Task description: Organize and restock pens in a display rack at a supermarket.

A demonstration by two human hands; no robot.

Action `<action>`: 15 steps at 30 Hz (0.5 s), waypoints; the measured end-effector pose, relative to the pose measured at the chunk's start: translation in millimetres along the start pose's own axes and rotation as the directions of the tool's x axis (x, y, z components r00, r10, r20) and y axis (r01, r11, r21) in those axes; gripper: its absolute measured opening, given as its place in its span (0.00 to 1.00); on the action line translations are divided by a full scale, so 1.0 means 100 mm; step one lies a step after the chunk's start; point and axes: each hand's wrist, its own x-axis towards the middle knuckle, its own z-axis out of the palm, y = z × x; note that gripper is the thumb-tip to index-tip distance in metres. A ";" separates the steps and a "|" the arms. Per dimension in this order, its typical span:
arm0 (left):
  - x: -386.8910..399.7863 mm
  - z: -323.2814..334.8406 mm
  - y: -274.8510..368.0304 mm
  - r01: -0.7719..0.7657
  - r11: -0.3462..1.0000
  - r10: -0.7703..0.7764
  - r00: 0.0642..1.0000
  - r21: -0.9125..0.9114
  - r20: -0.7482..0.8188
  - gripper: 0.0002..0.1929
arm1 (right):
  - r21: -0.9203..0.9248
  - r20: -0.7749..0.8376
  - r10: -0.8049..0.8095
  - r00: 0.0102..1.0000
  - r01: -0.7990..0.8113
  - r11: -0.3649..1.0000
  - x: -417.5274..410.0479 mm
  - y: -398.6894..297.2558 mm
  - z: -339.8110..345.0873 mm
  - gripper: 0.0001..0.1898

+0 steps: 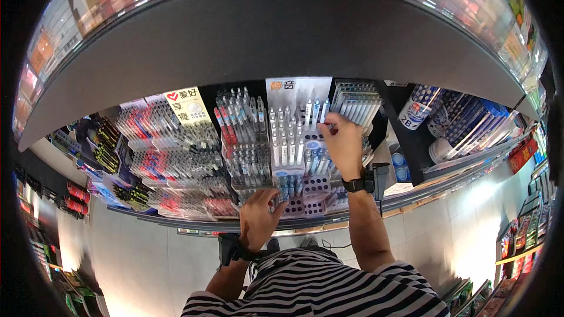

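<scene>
A white pen display stand [299, 92] holds rows of upright pens in its holes. My right hand [344, 141] reaches to its upper right part, thumb and forefinger around or against a light-blue and white pen [324, 109]; the fingers partly hide the contact. Two similar pens stand just left of it. Lower down, my left hand [260, 213] is at the stand's front, its fingertips beside a group of blue pens [288, 187]; whether it grips one is unclear. White pens [284, 152] fill the left holes, and several holes near the bottom hold no pen.
Racks of clear gel pens [176, 163] line the shelf to the left. Boxed pens [359, 101] stand at the stand's right, with pencil tubs [414, 112] beyond. A dark upper shelf [282, 31] overhangs the display. The shelf's front edge [198, 222] runs below my hands.
</scene>
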 end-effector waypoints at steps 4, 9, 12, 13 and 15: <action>0.03 0.02 0.00 -0.003 1.000 0.003 1.000 0.015 0.012 0.19 | -0.049 0.016 0.010 1.000 -0.009 0.999 -0.01 0.05 0.00 0.09; 0.06 0.03 0.04 -0.008 1.000 0.008 1.000 0.018 -0.003 0.16 | -0.019 -0.012 0.000 1.000 0.000 1.000 -0.08 0.05 -0.03 0.11; 0.07 0.05 0.04 0.006 1.000 -0.006 1.000 0.016 -0.001 0.15 | -0.012 -0.076 -0.023 0.997 0.022 1.000 -0.17 -0.07 -0.11 0.12; 0.06 0.06 0.03 0.010 1.000 -0.010 1.000 -0.002 -0.010 0.14 | -0.011 -0.122 -0.032 0.992 0.031 0.999 -0.21 -0.14 -0.15 0.12; 0.06 0.09 0.01 0.006 1.000 -0.007 1.000 -0.028 -0.022 0.14 | 0.007 -0.134 -0.043 0.990 0.044 0.999 -0.34 -0.23 -0.20 0.12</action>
